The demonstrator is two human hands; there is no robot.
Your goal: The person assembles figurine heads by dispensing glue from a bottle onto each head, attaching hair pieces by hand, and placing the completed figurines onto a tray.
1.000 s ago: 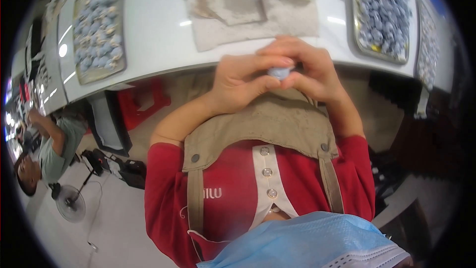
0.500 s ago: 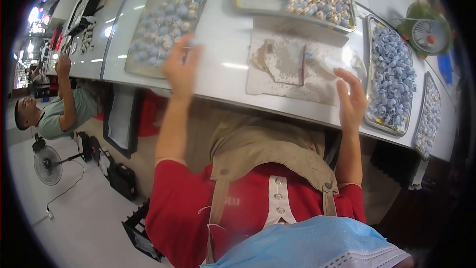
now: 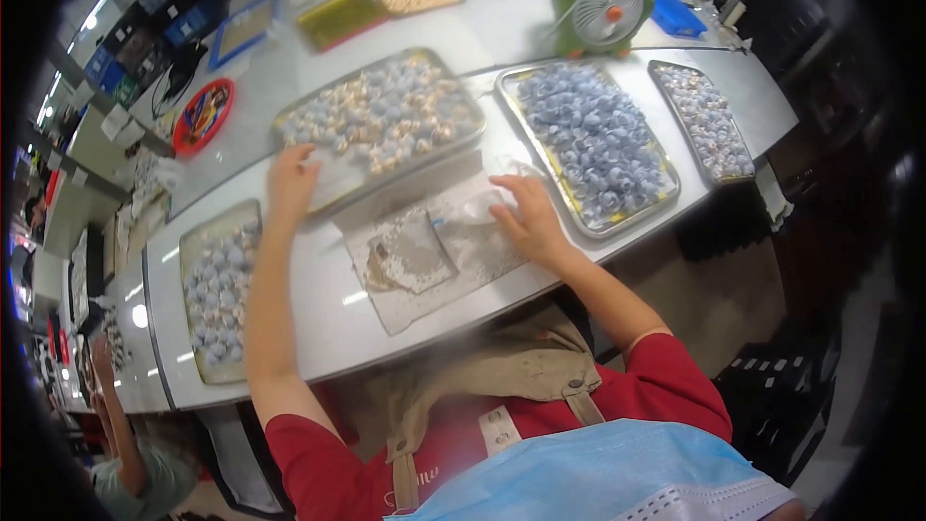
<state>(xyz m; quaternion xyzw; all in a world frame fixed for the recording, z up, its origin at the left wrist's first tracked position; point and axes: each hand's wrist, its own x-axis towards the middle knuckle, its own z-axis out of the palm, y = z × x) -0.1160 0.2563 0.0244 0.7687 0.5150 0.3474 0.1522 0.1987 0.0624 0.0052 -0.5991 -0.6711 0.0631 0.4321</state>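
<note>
Left hand: I saw the left hand (image 3: pixel 292 177) stretched well forward, fingers spread and laid on the near edge of the middle tray (image 3: pixel 378 121), which was heaped with small blue and tan pieces.

Right hand: The right hand (image 3: pixel 529 219) lay flat, fingers loosely open, on a thin clear wrapper (image 3: pixel 475 208) at the far right corner of the stained cloth mat (image 3: pixel 434 256). I could not tell whether it pinched anything; the wrapper was blurred.

Key relation: The middle tray stood just ahead of the left hand, its long axis running left to right across that hand's reach. The left hand was touching it; the right hand was well apart from it.

Right-hand neighbour: The tray of blue pieces (image 3: pixel 598 140) sat just to the right of the right hand, its long axis running away from me.

Other things: A third tray (image 3: pixel 217 289) lay to the left of the left forearm; a green desk fan (image 3: pixel 603 0) stood far ahead of the right hand.

Change from half a second before: I noted the left hand had settled on the middle tray rather than hanging raised over the left one. The right hand had come inward from the table's right edge onto the mat. The view had also tilted up to show more of the table.
</note>
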